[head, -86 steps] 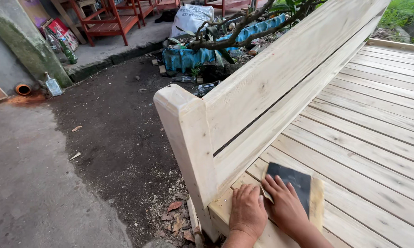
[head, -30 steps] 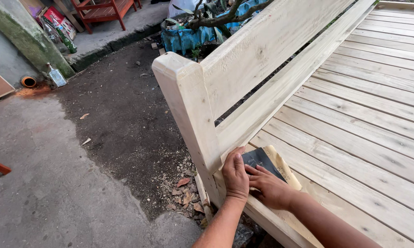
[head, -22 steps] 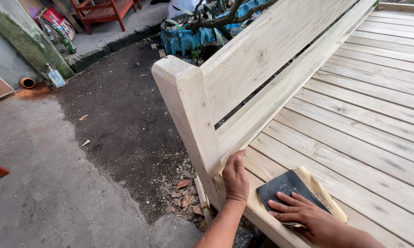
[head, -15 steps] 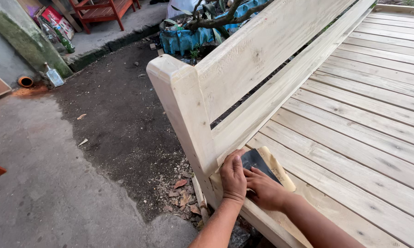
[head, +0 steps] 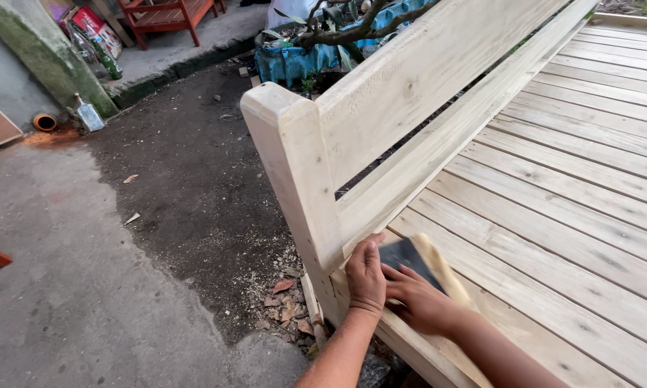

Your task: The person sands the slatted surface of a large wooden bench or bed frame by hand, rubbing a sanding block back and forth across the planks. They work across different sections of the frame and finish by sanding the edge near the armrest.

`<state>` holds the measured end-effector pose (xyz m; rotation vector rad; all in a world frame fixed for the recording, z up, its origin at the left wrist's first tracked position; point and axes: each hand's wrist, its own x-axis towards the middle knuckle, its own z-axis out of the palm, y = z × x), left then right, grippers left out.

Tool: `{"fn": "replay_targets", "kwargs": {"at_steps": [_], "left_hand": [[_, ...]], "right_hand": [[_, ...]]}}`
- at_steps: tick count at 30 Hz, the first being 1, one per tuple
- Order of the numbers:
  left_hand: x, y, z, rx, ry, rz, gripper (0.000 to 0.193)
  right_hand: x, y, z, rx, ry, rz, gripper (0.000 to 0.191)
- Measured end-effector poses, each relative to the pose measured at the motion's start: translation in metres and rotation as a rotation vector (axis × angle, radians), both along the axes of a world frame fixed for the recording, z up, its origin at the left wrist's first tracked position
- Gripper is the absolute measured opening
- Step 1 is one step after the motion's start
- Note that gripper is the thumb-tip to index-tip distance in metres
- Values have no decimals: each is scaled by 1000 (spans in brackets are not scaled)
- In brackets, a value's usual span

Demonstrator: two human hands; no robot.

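1 head camera is looking steeply down from close above the wooden bench (head: 553, 179), facing toward 12 o'clock (ground (head: 122, 251) lying toward 9 o'clock).
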<state>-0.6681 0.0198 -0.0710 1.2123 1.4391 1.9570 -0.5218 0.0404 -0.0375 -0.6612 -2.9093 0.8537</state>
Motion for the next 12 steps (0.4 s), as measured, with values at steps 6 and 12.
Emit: {"fn": "replay_targets", "kwargs": {"at_steps": [6,12], "left_hand": [[1,2,-5,0,189,113,43],[6,2,-3,-34,84,29,41]], "right_hand": [[55,-21,-2,-96,-33,-54,77],[122,-26,-35,-13,-114,8,69]]}}
